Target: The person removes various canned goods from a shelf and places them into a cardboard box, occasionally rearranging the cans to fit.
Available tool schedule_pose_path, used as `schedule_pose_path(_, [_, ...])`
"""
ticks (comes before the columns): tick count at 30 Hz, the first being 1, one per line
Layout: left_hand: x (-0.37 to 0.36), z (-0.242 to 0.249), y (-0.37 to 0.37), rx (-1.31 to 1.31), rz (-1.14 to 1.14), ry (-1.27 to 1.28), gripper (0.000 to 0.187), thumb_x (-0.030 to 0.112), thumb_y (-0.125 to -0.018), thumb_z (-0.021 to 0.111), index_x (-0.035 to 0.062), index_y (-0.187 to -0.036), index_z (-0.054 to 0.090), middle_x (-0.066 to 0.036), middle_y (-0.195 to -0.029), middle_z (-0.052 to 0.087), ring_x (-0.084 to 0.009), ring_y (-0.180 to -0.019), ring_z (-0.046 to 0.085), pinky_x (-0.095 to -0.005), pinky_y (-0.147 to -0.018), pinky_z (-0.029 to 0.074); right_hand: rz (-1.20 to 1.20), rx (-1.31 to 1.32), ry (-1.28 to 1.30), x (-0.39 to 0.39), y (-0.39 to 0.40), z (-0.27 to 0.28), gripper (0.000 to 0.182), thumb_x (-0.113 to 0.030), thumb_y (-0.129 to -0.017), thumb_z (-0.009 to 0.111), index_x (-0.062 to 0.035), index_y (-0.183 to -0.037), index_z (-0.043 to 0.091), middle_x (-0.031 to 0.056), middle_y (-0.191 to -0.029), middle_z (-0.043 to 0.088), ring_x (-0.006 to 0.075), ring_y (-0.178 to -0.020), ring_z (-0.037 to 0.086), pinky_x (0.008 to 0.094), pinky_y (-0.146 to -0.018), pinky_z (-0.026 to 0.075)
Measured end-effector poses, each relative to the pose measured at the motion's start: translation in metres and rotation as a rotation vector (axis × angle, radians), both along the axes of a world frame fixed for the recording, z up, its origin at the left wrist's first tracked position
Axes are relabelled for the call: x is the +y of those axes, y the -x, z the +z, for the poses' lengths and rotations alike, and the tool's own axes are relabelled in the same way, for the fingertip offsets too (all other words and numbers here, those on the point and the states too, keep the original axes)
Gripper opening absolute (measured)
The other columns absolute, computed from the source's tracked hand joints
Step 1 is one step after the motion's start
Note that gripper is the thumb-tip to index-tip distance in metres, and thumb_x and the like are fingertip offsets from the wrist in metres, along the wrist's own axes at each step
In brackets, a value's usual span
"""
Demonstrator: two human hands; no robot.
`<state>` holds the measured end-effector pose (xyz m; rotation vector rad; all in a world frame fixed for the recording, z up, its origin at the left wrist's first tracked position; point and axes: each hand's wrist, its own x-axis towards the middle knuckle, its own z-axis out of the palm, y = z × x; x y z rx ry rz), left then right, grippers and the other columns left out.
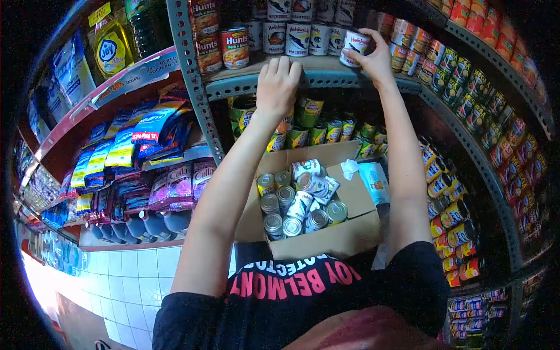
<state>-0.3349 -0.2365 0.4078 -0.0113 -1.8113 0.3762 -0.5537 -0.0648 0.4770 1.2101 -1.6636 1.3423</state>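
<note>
Tight quarters — perforated grey steel shelf [326,79] running across the top, its front lip under the left hand [277,87], slotted upright post [192,76] slanting down on the left side. Right end of that shelf meeting a second rack of cans [466,99] at a corner, so little spare room beside the right hand [373,58]. Row of white-labelled mackerel cans [297,38] packed shoulder to shoulder along the shelf, red Hunt's cans [235,48] just beside them to the left.

Right hand's grip clamped on one white-labelled can [354,48] — fingers curled over its top and side, can tilted slightly, at the right end of the mackerel row and touching or nearly touching its neighbour. Left hand's grip flat and loose, fingers lying over the shelf edge, holding nothing but the metal.

Below, between both forearms, an open cardboard box [344,236] with flaps spread, resting against the chest. Inside: loose tin cans [291,204], some upright with ribbed shiny lids showing, some lying on their sides with paper labels up. Crumpled white plastic [370,178] at the box's right edge. Glossy snack pouches [146,146] on the shelves to the left, a yellow dish-soap bottle [111,49] above them, white tiled floor [116,274] beneath.
</note>
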Motion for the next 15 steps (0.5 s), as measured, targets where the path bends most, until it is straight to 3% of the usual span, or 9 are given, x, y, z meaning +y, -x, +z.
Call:
schedule_pose_path(3, [-0.003,-0.001,0.007,0.041,0.019,0.015,0.016,0.012,-0.079,0.061,0.0104,-0.094,0.055,-0.009,-0.092,0.054,-0.0283,-0.091,0.056,-0.0391,-0.077,0.047,0.097,0.011,0.319,-0.018,0.024,0.019,0.075,-0.022,-0.063,0.099,-0.0052,-0.124,0.058,0.0134,-0.110,0.069,0.0254,-0.106,0.066,0.0401,-0.092,0.054])
schedule_pose_path(4, [-0.003,-0.003,0.008,0.058,0.037,0.023,0.015,0.013,-0.079,0.061,0.0108,-0.093,0.055,-0.009,-0.092,0.054,-0.0279,-0.091,0.056,-0.0388,-0.077,0.047,0.130,0.019,0.280,-0.019,0.017,0.033,0.087,-0.013,-0.069,0.096,-0.0017,-0.137,0.044,0.0143,-0.114,0.070,0.0201,-0.106,0.066,0.0353,-0.093,0.055])
schedule_pose_path(5, [-0.005,-0.005,0.010,0.051,0.040,0.020,0.015,0.013,-0.079,0.061,0.0108,-0.093,0.055,-0.009,-0.092,0.054,-0.0279,-0.091,0.056,-0.0388,-0.077,0.047,0.213,-0.044,0.297,-0.024,0.028,0.042,0.089,-0.015,-0.070,0.097,-0.0018,-0.139,0.043,0.0163,-0.116,0.070,0.0208,-0.106,0.067,0.0345,-0.093,0.056])
schedule_pose_path(6, [-0.006,-0.005,0.012,0.070,0.046,0.032,0.015,0.014,-0.079,0.061,0.0115,-0.093,0.055,-0.008,-0.091,0.053,-0.0274,-0.091,0.056,-0.0386,-0.076,0.046,0.212,-0.085,0.283,-0.032,0.037,0.050,0.077,-0.019,-0.074,0.094,-0.0031,-0.135,0.050,0.0146,-0.120,0.070,0.0212,-0.110,0.067,0.0359,-0.096,0.054])
schedule_pose_path(8, [-0.006,-0.005,0.012,0.070,0.051,0.038,0.016,0.015,-0.079,0.061,0.0133,-0.094,0.055,-0.007,-0.091,0.053,-0.0263,-0.091,0.056,-0.0382,-0.076,0.046,0.213,-0.083,0.348,-0.060,0.034,0.072,0.075,-0.001,-0.066,0.092,-0.0006,-0.129,0.052,0.0092,-0.104,0.070,0.0192,-0.096,0.067,0.0347,-0.085,0.057])
schedule_pose_path(10, [-0.007,-0.006,0.013,0.070,0.071,0.046,0.016,0.016,-0.079,0.061,0.0134,-0.094,0.055,-0.007,-0.092,0.053,-0.0260,-0.091,0.056,-0.0380,-0.077,0.046,0.344,-0.057,0.146,-0.073,0.042,0.089,0.075,-0.006,-0.065,0.095,0.0017,-0.128,0.055,0.0097,-0.109,0.069,0.0201,-0.099,0.067,0.0342,-0.088,0.057])
schedule_pose_path(11, [-0.007,-0.005,0.013,0.074,0.089,0.055,0.017,0.016,-0.078,0.062,0.0135,-0.094,0.056,-0.007,-0.092,0.053,-0.0257,-0.091,0.055,-0.0379,-0.077,0.046,0.099,0.036,0.155,-0.083,0.046,0.092,0.077,-0.011,-0.061,0.098,0.0015,-0.127,0.059,0.0113,-0.114,0.068,0.0211,-0.103,0.065,0.0350,-0.092,0.055])
schedule_pose_path(14, [-0.010,-0.007,0.016,0.078,0.088,0.064,0.019,0.017,-0.078,0.062,0.0131,-0.094,0.055,-0.006,-0.093,0.052,-0.0250,-0.090,0.055,-0.0375,-0.077,0.045,0.105,0.035,0.083,-0.105,0.056,0.095,0.084,-0.015,-0.058,0.100,0.0008,-0.130,0.058,0.0141,-0.121,0.067,0.0235,-0.109,0.063,0.0368,-0.096,0.054])
schedule_pose_path(15, [-0.012,-0.008,0.018,0.101,0.100,0.085,0.018,0.017,-0.078,0.062,0.0130,-0.094,0.055,-0.006,-0.093,0.052,-0.0246,-0.090,0.054,-0.0373,-0.076,0.045,-0.043,0.141,0.075,-0.107,0.059,0.093,0.084,-0.015,-0.061,0.099,-0.0008,-0.132,0.058,0.0144,-0.125,0.066,0.0244,-0.116,0.061,0.0380,-0.098,0.053])
